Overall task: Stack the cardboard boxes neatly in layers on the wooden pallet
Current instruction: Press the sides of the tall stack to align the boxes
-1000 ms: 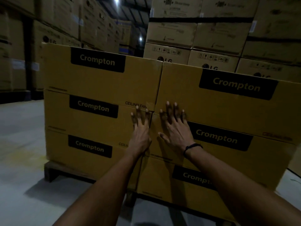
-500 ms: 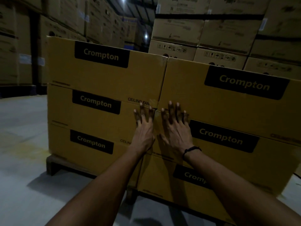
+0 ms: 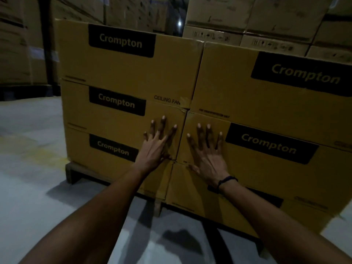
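Yellow-brown cardboard boxes with black "Crompton" labels stand three layers high in two columns on a dark wooden pallet [image 3: 71,173]. My left hand [image 3: 155,149] lies flat with fingers spread on the middle left box [image 3: 114,121], close to the seam. Flat on the middle right box [image 3: 266,155] lies my right hand [image 3: 206,159], a dark band on its wrist. The top left box [image 3: 129,65] and the top right box [image 3: 266,82] sit above them. Both bottom boxes are partly hidden by my forearms.
Grey concrete floor [image 3: 32,187] stretches to the left and in front of the pallet. Tall stacks of other cardboard boxes [image 3: 247,21] rise behind it, and more fill racks at the far left [image 3: 19,44]. A small light [image 3: 179,24] glows down the aisle.
The view has come closer to the stack and shifted. My hands have spread apart a little, each flat on its own middle box either side of the seam.
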`<action>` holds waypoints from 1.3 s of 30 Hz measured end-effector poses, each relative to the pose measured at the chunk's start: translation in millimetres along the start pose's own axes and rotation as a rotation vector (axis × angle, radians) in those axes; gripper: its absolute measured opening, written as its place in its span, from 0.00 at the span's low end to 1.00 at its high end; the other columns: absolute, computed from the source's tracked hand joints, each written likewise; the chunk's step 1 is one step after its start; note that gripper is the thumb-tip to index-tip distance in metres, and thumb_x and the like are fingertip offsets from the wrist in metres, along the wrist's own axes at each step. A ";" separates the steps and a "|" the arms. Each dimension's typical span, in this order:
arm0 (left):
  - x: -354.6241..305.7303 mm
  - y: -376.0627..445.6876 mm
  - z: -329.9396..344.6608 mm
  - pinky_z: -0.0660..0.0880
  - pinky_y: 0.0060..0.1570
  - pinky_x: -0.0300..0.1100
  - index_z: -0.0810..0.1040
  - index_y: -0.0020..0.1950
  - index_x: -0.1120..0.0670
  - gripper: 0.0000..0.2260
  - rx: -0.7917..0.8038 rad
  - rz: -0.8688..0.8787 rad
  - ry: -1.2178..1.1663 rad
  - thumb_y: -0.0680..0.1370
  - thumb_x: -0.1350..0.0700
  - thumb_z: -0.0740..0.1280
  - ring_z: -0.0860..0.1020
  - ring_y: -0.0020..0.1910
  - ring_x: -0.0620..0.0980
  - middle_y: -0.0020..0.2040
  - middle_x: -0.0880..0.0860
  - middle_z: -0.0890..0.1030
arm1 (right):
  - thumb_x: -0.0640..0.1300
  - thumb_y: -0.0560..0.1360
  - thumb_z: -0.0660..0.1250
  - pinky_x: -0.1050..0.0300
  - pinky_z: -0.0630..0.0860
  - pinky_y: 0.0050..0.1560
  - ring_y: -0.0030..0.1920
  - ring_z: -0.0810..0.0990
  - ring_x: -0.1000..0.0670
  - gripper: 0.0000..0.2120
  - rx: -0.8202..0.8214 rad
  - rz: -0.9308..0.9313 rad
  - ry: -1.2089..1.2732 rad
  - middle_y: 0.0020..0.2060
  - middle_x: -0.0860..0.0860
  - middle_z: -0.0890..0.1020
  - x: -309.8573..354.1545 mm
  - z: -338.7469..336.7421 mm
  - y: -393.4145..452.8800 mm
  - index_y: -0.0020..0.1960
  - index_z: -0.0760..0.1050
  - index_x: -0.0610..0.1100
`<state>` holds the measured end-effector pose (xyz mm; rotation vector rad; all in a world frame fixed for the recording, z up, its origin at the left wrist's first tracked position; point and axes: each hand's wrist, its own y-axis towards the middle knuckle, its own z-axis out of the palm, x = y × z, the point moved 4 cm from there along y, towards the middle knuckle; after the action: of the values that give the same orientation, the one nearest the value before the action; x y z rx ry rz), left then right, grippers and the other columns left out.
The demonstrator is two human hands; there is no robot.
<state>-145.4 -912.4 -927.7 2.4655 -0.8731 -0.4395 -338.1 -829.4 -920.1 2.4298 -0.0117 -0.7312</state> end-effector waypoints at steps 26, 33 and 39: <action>7.1 6.0 24.0 0.56 0.70 0.76 0.41 0.83 0.39 0.62 -0.137 -0.006 0.059 0.60 0.29 0.76 0.35 0.81 0.64 0.83 0.52 0.33 | 0.77 0.68 0.64 0.26 0.35 0.75 0.80 0.34 0.33 0.58 -0.092 0.043 0.067 0.81 0.39 0.36 13.1 21.7 6.8 0.84 0.40 0.50; 4.0 5.6 -1.3 0.65 0.65 0.75 0.46 0.82 0.36 0.54 -0.106 -0.052 0.078 0.68 0.38 0.79 0.48 0.81 0.64 0.84 0.52 0.39 | 0.74 0.71 0.65 0.30 0.44 0.78 0.81 0.37 0.36 0.56 -0.069 0.052 0.109 0.82 0.39 0.39 12.2 -0.2 -0.5 0.84 0.41 0.47; -9.4 25.3 -42.0 0.53 0.70 0.77 0.41 0.83 0.40 0.45 -0.219 0.016 -0.029 0.79 0.47 0.71 0.38 0.81 0.64 0.82 0.51 0.31 | 0.72 0.76 0.59 0.35 0.46 0.80 0.82 0.38 0.40 0.54 -0.168 0.151 0.127 0.82 0.41 0.39 -22.2 -34.7 20.4 0.83 0.40 0.38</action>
<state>-146.2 -909.4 -878.0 2.2558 -0.8094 -0.5371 -336.2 -823.5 -874.5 2.2810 -0.0796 -0.4891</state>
